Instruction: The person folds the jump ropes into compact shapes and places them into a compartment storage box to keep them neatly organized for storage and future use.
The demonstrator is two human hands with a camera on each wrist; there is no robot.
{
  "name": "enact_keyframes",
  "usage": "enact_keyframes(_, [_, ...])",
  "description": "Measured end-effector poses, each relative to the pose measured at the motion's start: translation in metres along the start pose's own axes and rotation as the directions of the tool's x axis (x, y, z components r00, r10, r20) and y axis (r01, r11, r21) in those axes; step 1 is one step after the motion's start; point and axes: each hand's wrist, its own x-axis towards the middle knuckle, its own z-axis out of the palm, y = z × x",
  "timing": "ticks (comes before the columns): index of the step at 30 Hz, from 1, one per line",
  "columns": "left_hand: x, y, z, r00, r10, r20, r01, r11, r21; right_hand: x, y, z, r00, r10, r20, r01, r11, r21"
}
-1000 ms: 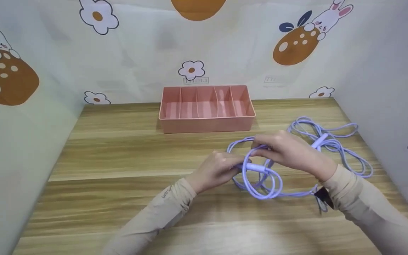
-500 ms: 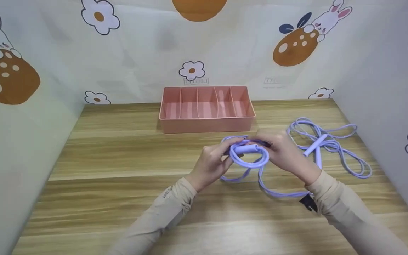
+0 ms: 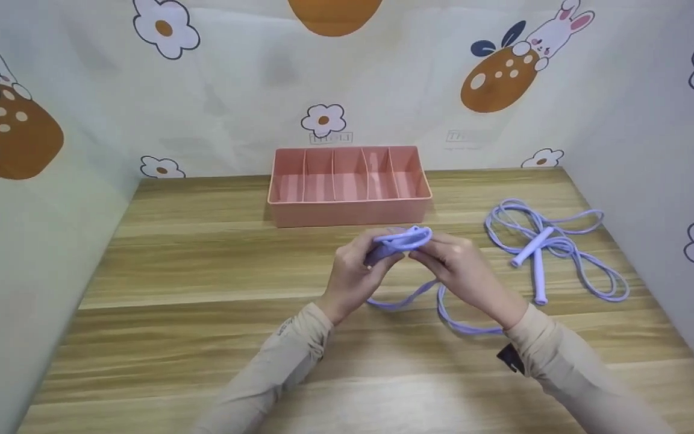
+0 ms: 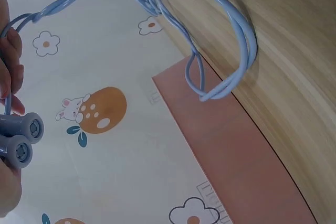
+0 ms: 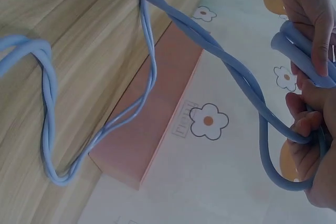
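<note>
A lavender-blue jump rope is bunched between my two hands in front of the box. My left hand grips its two handles side by side, their ends showing in the left wrist view. My right hand holds looped cord against the handles; in the right wrist view its fingers curl round the doubled cord. The fingers of both hands almost meet. Twisted cord hangs below and trails on the table towards the right sleeve.
A pink box with several upright compartments stands at the table's back. A second jump rope lies loosely coiled on the right, its two handles crossed. A small black piece shows beside the right sleeve. Patterned cloth walls enclose the table.
Both hands have lifted the handles and drawn together. The wide cord loop hanging round the handles has become a small bundle between the fingers. The second rope lies still.
</note>
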Motion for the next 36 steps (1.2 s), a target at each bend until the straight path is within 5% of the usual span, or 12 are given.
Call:
enact_keyframes(11, [0.002,0.001,-0.006,0.998,-0.053,-0.035,0.054,0.998,0.029,-0.007,-0.004,0.010,1.000,0.008,-0.006,-0.008,1.000,-0.001])
enact_keyframes(17, [0.003,-0.001,-0.007,0.992,-0.100,-0.079,0.100,0.995,-0.013,-0.016,-0.005,0.015,0.986,0.159,0.054,-0.166,0.971,0.174])
enact_keyframes(19, [0.003,-0.002,-0.007,0.991,-0.099,-0.092,0.099,0.995,0.001,-0.019,-0.006,0.015,0.958,0.261,0.122,-0.287,0.895,0.341])
enact_keyframes(20, [0.003,-0.002,-0.007,0.990,-0.097,-0.101,0.098,0.995,0.005,-0.020,-0.007,0.015,0.935,0.316,0.161,-0.354,0.828,0.435])
enact_keyframes(23, [0.005,-0.003,-0.008,0.985,-0.105,-0.139,0.107,0.994,0.011,-0.025,-0.008,0.015,0.853,0.449,0.266,-0.496,0.542,0.678])
enact_keyframes(24, [0.005,-0.003,-0.009,0.983,-0.107,-0.149,0.109,0.994,0.010,-0.026,-0.008,0.016,0.830,0.478,0.287,-0.516,0.462,0.721])
enact_keyframes(25, [0.006,-0.003,-0.009,0.981,-0.109,-0.158,0.110,0.994,0.002,-0.027,-0.009,0.016,0.814,0.499,0.297,-0.525,0.415,0.743])
enact_keyframes(27, [0.006,-0.003,-0.010,0.977,-0.115,-0.178,0.114,0.993,-0.018,-0.028,-0.011,0.018,0.790,0.525,0.315,-0.542,0.361,0.759])
enact_keyframes(30, [0.006,-0.002,-0.011,0.970,-0.129,-0.208,0.122,0.992,-0.045,-0.028,-0.014,0.023,0.769,0.537,0.346,-0.566,0.322,0.759])
enact_keyframes(33, [0.006,-0.003,-0.012,0.958,-0.161,-0.236,0.150,0.987,-0.065,-0.030,-0.017,0.025,0.763,0.514,0.393,-0.569,0.245,0.785])
enact_keyframes(36, [0.005,-0.003,-0.014,0.953,-0.172,-0.248,0.168,0.985,-0.039,-0.034,-0.018,0.026,0.776,0.463,0.428,-0.548,0.158,0.821])
